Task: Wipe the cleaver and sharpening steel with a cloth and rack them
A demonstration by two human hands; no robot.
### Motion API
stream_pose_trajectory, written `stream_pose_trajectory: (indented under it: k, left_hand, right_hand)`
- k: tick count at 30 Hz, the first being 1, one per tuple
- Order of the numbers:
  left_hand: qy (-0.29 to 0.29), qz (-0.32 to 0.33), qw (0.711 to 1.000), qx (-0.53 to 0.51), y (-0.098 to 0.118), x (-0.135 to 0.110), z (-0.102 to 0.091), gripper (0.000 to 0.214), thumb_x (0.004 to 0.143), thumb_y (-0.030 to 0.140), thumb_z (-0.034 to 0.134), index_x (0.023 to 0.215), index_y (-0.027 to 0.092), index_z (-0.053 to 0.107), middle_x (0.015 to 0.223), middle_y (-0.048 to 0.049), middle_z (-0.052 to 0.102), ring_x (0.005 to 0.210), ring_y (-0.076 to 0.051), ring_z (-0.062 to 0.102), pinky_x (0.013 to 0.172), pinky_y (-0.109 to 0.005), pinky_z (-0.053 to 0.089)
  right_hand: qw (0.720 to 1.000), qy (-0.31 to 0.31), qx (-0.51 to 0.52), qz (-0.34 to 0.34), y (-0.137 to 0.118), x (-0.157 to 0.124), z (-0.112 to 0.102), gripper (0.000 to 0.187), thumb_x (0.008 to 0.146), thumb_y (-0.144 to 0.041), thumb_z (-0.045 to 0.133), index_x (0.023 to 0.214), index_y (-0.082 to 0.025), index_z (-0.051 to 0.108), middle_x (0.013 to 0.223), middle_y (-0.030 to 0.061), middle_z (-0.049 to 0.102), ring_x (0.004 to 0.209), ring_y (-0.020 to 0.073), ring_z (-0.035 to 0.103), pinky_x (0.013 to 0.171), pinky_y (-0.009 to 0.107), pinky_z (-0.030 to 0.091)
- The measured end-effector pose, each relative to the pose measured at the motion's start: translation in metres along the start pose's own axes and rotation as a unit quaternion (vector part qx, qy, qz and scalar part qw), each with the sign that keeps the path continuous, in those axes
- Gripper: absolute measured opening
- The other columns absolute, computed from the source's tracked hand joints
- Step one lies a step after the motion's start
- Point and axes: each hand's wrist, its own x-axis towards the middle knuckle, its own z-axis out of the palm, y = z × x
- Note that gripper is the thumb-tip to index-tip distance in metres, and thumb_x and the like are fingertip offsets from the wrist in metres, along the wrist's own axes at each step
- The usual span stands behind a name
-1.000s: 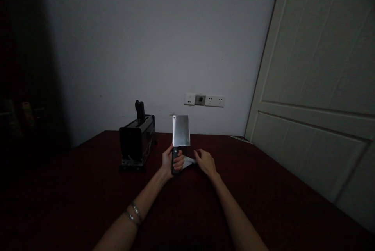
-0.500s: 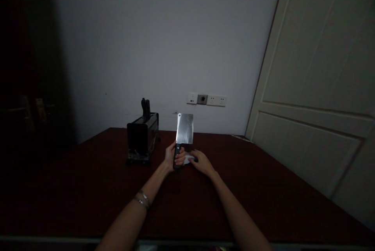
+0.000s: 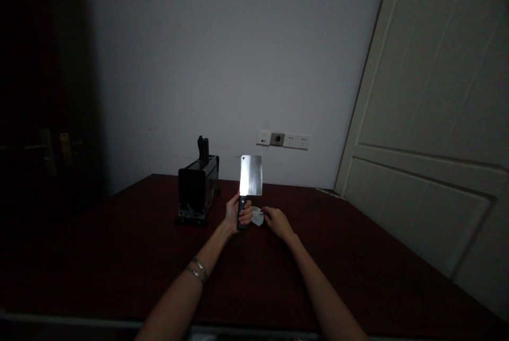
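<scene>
My left hand (image 3: 237, 212) is wrapped around the black handle of a cleaver (image 3: 251, 175), which stands upright with its broad shiny blade pointing up. Light glares off the left side of the blade. Just right of the handle and below the blade is a small white piece of tissue or cloth (image 3: 257, 217); its exact kind is hard to make out in the dim light. The fingertips of my right hand (image 3: 277, 221) pinch its right edge.
A black knife block (image 3: 198, 187) with black-handled knives in it stands to the left on the dark red table (image 3: 254, 282). Behind the table rises a pale wall with a row of sockets (image 3: 283, 139). A light panelled door (image 3: 421, 134) borders the right side.
My right hand has its fingers drawn together at the white piece's edge, and more of that piece shows. The cleaver stays upright in my left hand. The view has shifted slightly.
</scene>
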Motion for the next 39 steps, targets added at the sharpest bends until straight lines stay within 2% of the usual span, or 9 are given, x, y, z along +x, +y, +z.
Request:
stream_pose_trajectory:
  k: [6, 11, 17, 22, 26, 29, 33, 36, 39]
  left_hand:
    - [-0.032, -0.009, 0.999, -0.007, 0.003, -0.001, 0.001, 0.047, 0.086, 0.052, 0.028, 0.057, 0.017, 0.037, 0.042, 0.0062, 0.024, 0.03, -0.005, 0.018, 0.028, -0.015, 0.02]
    - [-0.046, -0.014, 0.999, 0.0, 0.004, -0.002, 0.004, 0.047, 0.086, 0.052, 0.028, 0.057, 0.017, 0.037, 0.041, 0.0064, 0.024, 0.03, -0.005, 0.017, 0.028, -0.015, 0.021]
    - [-0.052, -0.019, 0.998, 0.016, 0.002, -0.001, 0.006, 0.049, 0.087, 0.052, 0.026, 0.056, 0.016, 0.039, 0.04, 0.0059, 0.024, 0.03, -0.005, 0.016, 0.028, -0.015, 0.02]
    - [-0.063, -0.029, 0.997, 0.022, -0.001, 0.001, 0.003, 0.048, 0.085, 0.054, 0.029, 0.056, 0.016, 0.038, 0.04, 0.0057, 0.025, 0.03, -0.005, 0.018, 0.028, -0.015, 0.02]
    - [-0.064, -0.037, 0.997, 0.029, -0.003, 0.002, 0.001, 0.048, 0.085, 0.053, 0.031, 0.057, 0.016, 0.04, 0.04, 0.0058, 0.026, 0.03, -0.005, 0.018, 0.028, -0.016, 0.019]
    - [-0.062, -0.049, 0.996, 0.031, -0.005, 0.003, 0.0, 0.047, 0.085, 0.053, 0.031, 0.057, 0.016, 0.04, 0.04, 0.0055, 0.026, 0.029, -0.005, 0.019, 0.028, -0.016, 0.019]
    - [-0.064, -0.064, 0.995, 0.039, -0.008, 0.003, 0.001, 0.048, 0.084, 0.054, 0.031, 0.057, 0.016, 0.04, 0.039, 0.0053, 0.027, 0.029, -0.006, 0.02, 0.027, -0.016, 0.019]
    - [-0.069, -0.071, 0.994, 0.046, -0.009, 0.003, 0.002, 0.049, 0.084, 0.055, 0.03, 0.056, 0.016, 0.04, 0.039, 0.0054, 0.027, 0.028, -0.006, 0.02, 0.028, -0.016, 0.02]
    - [-0.072, -0.07, 0.994, 0.05, -0.01, 0.003, 0.004, 0.05, 0.085, 0.055, 0.029, 0.056, 0.016, 0.041, 0.038, 0.0054, 0.026, 0.028, -0.006, 0.02, 0.028, -0.017, 0.021]
  right_hand:
    - [0.979, 0.15, 0.118, 0.069, 0.008, 0.008, -0.025, 0.031, 0.07, -0.015, 0.042, 0.088, -0.02, 0.066, 0.096, 0.0065, 0.066, 0.094, 0.0213, 0.058, 0.088, 0.033, 0.04]
    - [0.904, 0.285, 0.265, 0.174, 0.02, 0.024, -0.041, 0.026, 0.068, -0.027, 0.038, 0.07, -0.017, 0.062, 0.076, 0.0063, 0.066, 0.084, 0.0247, 0.061, 0.076, 0.036, 0.047]
    - [0.811, 0.326, 0.434, 0.219, 0.019, 0.036, -0.061, 0.018, 0.064, -0.035, 0.051, 0.061, -0.018, 0.053, 0.053, 0.0018, 0.059, 0.053, 0.0203, 0.06, 0.052, 0.034, 0.051]
    - [0.775, 0.373, 0.471, 0.198, 0.001, 0.059, -0.079, 0.022, 0.055, -0.024, 0.064, 0.074, -0.016, 0.055, 0.063, 0.0, 0.061, 0.06, 0.0178, 0.061, 0.055, 0.031, 0.052]
    - [0.789, 0.406, 0.436, 0.149, -0.031, 0.09, -0.098, 0.043, 0.057, -0.024, 0.065, 0.098, -0.013, 0.057, 0.087, 0.0051, 0.065, 0.079, 0.0199, 0.061, 0.071, 0.034, 0.052]
    - [0.824, 0.413, 0.377, 0.09, -0.059, 0.11, -0.106, 0.052, 0.058, -0.019, 0.066, 0.108, -0.016, 0.057, 0.105, 0.0067, 0.063, 0.097, 0.0214, 0.056, 0.088, 0.036, 0.045]
    - [0.953, 0.257, 0.097, -0.124, -0.08, 0.119, -0.1, 0.055, 0.069, -0.009, 0.05, 0.124, -0.018, 0.048, 0.122, 0.009, 0.056, 0.11, 0.0212, 0.051, 0.096, 0.038, 0.038]
    - [0.967, 0.149, -0.011, -0.208, -0.08, 0.116, -0.089, 0.061, 0.069, -0.003, 0.047, 0.128, -0.018, 0.044, 0.129, 0.0093, 0.051, 0.119, 0.0202, 0.045, 0.099, 0.037, 0.035]
    - [0.965, 0.12, -0.037, -0.23, -0.076, 0.111, -0.083, 0.056, 0.072, -0.006, 0.05, 0.127, -0.017, 0.047, 0.132, 0.0095, 0.048, 0.127, 0.0205, 0.035, 0.104, 0.038, 0.029]
